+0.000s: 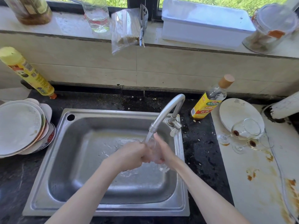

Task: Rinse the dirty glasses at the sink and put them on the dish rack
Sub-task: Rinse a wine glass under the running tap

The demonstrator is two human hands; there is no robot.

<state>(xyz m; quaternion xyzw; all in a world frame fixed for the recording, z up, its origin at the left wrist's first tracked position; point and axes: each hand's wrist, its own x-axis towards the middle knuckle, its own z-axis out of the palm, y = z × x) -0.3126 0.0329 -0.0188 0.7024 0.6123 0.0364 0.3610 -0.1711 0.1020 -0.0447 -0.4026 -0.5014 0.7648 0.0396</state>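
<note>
A clear stemmed glass is held under the running tap over the steel sink. My left hand grips its bowl from the left. My right hand wraps it from the right, fingers up toward the spout. The glass's foot shows below my right wrist. Two dirty wine glasses lie on their sides on the white counter at the right: one with dark dregs, the other just in front of it.
Stacked dirty plates sit left of the sink. An oil bottle and a white plate stand right of the tap. A yellow bottle leans at the back left. Jars and a white box line the windowsill.
</note>
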